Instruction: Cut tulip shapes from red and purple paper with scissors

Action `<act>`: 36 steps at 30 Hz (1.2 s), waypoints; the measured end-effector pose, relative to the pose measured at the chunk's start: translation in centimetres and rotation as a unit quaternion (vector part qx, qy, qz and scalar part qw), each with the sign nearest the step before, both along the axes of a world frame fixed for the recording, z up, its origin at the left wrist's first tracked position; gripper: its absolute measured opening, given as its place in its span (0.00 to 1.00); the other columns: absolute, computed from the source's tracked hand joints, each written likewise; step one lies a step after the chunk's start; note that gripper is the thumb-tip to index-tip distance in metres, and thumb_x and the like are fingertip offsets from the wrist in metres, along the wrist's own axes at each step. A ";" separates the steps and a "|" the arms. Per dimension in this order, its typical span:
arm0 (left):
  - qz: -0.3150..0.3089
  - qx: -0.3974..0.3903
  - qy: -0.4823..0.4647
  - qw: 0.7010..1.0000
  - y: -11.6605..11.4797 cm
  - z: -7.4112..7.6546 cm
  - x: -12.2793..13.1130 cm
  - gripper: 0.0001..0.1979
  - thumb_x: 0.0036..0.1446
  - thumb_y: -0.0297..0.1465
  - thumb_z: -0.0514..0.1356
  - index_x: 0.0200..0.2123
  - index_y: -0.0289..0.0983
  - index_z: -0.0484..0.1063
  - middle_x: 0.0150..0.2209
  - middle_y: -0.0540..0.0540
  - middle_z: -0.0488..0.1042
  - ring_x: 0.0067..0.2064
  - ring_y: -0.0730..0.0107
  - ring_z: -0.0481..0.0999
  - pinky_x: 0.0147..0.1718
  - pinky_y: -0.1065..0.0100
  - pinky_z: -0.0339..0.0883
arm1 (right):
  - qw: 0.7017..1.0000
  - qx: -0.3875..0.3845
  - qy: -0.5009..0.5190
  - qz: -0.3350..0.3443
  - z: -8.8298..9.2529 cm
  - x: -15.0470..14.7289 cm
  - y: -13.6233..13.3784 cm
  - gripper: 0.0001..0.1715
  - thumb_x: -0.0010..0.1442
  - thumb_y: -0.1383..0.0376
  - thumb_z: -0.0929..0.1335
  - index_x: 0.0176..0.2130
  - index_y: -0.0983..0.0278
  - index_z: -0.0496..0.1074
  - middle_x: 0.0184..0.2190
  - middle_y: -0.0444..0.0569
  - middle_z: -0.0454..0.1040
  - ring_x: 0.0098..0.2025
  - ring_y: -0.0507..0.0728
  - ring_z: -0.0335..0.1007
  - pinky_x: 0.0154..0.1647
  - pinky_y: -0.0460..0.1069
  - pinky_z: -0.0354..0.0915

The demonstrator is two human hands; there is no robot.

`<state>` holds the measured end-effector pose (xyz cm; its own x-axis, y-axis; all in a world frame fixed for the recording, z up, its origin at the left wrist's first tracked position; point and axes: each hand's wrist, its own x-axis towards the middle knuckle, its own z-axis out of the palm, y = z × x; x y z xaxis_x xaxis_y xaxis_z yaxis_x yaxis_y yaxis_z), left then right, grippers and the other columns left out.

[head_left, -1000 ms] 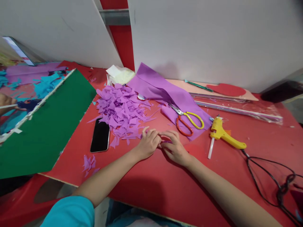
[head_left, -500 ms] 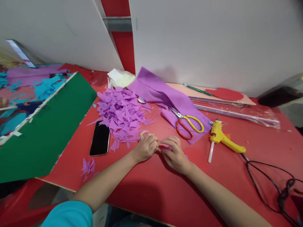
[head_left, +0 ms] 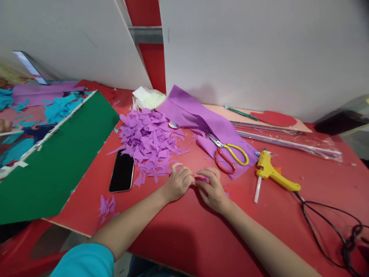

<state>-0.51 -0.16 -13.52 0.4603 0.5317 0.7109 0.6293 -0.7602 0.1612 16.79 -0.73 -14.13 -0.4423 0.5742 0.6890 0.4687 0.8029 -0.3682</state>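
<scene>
My left hand (head_left: 179, 182) and my right hand (head_left: 212, 190) meet low over the red table, fingertips together. Both are closed in a pinch around a small piece of purple crepe paper (head_left: 204, 179), mostly hidden by the fingers. Just beyond my left hand lies a heap of cut purple paper pieces (head_left: 150, 138). Scissors (head_left: 223, 148) with one red and one yellow handle rest on a purple paper strip (head_left: 198, 109) past my right hand. A black phone (head_left: 122, 172) lies left of my left hand, its top edge under the heap.
On the right a yellow glue gun (head_left: 271, 171) with a glue stick trails a black cord (head_left: 331, 206). A green board (head_left: 72, 154) leans across the left side; behind it another person's hand (head_left: 5, 125) shows. White panels (head_left: 259, 54) stand at the back.
The whole view has shifted slightly downward in the picture. My hands keep nearly the same pinch and place.
</scene>
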 end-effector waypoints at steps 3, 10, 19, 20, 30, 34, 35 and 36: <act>-0.002 -0.006 -0.012 1.000 0.0 -0.1 0.0 0.08 0.61 0.24 0.51 0.29 0.37 0.61 0.28 0.51 0.69 0.34 0.71 0.67 0.46 0.61 0.53 | 1.000 -0.001 0.000 0.000 0.0 0.0 0.2 0.08 0.55 0.76 0.66 0.34 0.65 0.68 0.43 0.55 0.67 0.46 0.62 0.61 0.45 0.62 0.63; -0.020 -0.005 -0.037 0.999 0.3 -0.4 -0.2 0.06 0.61 0.25 0.51 0.32 0.39 0.57 0.29 0.52 0.68 0.33 0.72 0.67 0.45 0.61 0.54 | 1.000 0.014 -0.014 -0.015 0.8 0.0 -0.4 0.06 0.55 0.74 0.66 0.32 0.64 0.70 0.42 0.54 0.69 0.46 0.61 0.63 0.49 0.63 0.60; 0.005 -0.032 -0.068 0.997 0.6 -0.6 -0.3 0.07 0.62 0.28 0.50 0.32 0.40 0.53 0.27 0.55 0.66 0.30 0.73 0.66 0.44 0.62 0.54 | 0.999 0.014 -0.015 -0.040 0.9 -0.6 0.1 0.06 0.55 0.74 0.67 0.30 0.64 0.71 0.42 0.53 0.70 0.48 0.62 0.63 0.52 0.64 0.57; 0.011 -0.043 -0.068 0.997 0.6 -0.6 -0.4 0.07 0.63 0.28 0.50 0.31 0.40 0.53 0.27 0.55 0.66 0.29 0.73 0.66 0.44 0.62 0.54 | 0.999 0.012 -0.013 -0.039 0.8 -0.7 0.3 0.06 0.54 0.74 0.67 0.31 0.64 0.71 0.43 0.53 0.70 0.48 0.62 0.63 0.52 0.64 0.57; 0.010 -0.106 -0.053 0.993 0.5 -0.8 -0.6 0.09 0.63 0.31 0.50 0.29 0.39 0.55 0.23 0.57 0.66 0.26 0.74 0.67 0.45 0.62 0.54 | 1.000 -0.009 0.009 -0.023 0.7 -0.6 0.4 0.07 0.54 0.74 0.66 0.31 0.62 0.70 0.44 0.53 0.68 0.49 0.62 0.62 0.49 0.64 0.60; 0.002 -0.113 -0.041 0.993 0.4 -0.7 -0.5 0.09 0.63 0.29 0.49 0.29 0.39 0.57 0.23 0.57 0.68 0.26 0.75 0.66 0.45 0.62 0.53 | 1.000 -0.019 -0.001 -0.025 0.8 -0.4 0.2 0.07 0.54 0.74 0.67 0.30 0.63 0.71 0.44 0.52 0.69 0.49 0.63 0.61 0.51 0.66 0.57; 0.002 -0.115 -0.038 0.993 0.3 -0.6 -0.5 0.09 0.63 0.29 0.49 0.29 0.39 0.57 0.23 0.56 0.68 0.26 0.75 0.66 0.45 0.62 0.53 | 0.999 -0.021 0.001 -0.025 0.7 -0.4 0.2 0.06 0.54 0.74 0.67 0.30 0.63 0.71 0.43 0.52 0.69 0.49 0.63 0.61 0.52 0.67 0.57; 0.002 -0.118 -0.034 0.992 0.3 -0.5 -0.5 0.08 0.63 0.29 0.49 0.29 0.38 0.58 0.23 0.56 0.69 0.26 0.75 0.66 0.45 0.62 0.53 | 0.999 -0.023 0.003 -0.025 0.6 -0.4 0.2 0.06 0.54 0.74 0.67 0.30 0.63 0.71 0.43 0.53 0.69 0.49 0.63 0.62 0.52 0.67 0.57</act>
<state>-0.98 0.12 -14.07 0.4128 0.6885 0.5963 0.6133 -0.6941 0.3769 16.44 -0.53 -13.48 -0.4075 0.6272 0.6638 0.5054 0.7603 -0.4081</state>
